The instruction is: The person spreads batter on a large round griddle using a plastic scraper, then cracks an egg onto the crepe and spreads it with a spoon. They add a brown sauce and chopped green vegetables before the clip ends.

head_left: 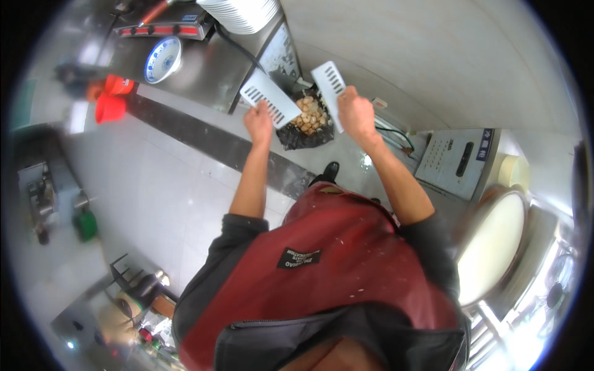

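My left hand (260, 123) is closed on the edge of a white slotted plastic panel (270, 98), which is tilted. A second, narrower-looking white slotted panel (328, 79) stands nearly upright in the closed grip of my right hand (357, 115). The two panels are apart. Between and beyond them, a black plastic bag (304, 141) sits open on the floor. Pale brown, rounded pieces that look like eggshells (311, 115) fill it. The left panel covers part of the bag's near left side.
A steel counter (204, 71) at the far left carries a blue-and-white bowl (163, 60), a stack of white plates (244, 13) and a cooker (164, 28). Red containers (111, 108) stand by its end. A wall rises at the far right, with a steel cabinet (455, 162) and a large round pale-topped vessel (492, 247) along the right.
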### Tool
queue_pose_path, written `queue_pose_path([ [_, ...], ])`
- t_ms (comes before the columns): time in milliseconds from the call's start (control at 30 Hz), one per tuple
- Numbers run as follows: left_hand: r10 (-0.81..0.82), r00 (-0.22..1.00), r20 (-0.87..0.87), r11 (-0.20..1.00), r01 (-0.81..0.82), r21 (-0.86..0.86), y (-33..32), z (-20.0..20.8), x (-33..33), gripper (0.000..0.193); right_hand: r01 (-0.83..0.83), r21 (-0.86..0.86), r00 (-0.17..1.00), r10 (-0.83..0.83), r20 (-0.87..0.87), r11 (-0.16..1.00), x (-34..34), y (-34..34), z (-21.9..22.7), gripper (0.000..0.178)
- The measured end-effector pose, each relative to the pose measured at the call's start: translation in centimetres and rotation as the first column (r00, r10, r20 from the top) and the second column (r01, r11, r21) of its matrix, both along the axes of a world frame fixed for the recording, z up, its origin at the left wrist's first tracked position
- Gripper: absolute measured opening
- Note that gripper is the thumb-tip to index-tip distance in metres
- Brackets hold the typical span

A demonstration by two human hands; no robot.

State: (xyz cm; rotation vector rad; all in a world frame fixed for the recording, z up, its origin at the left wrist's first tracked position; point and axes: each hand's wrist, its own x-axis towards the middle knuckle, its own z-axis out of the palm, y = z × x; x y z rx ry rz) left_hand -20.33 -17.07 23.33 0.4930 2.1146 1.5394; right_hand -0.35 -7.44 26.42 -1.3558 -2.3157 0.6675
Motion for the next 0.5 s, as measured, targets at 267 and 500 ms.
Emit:
queue_pose_path([
  [267, -0.195, 0.968, -0.16, 0.968, 0.216, 0.126, -3.2, 5.3, -0.9, 0.021, 0.03, -0.07, 0.982, -0.017, 0.186, 0.997, -0.9, 2.1, 5.0, 0.016],
  [500, -0.532, 0.009, -0.847, 0.513, 0.799, -0.313, -5.0, 12.1, -1.1, 0.036, -0.738, 0.073, 0.627, 0.721, -0.293, 0.671, 0.3, 3.8, 9.1, 0.013],
])
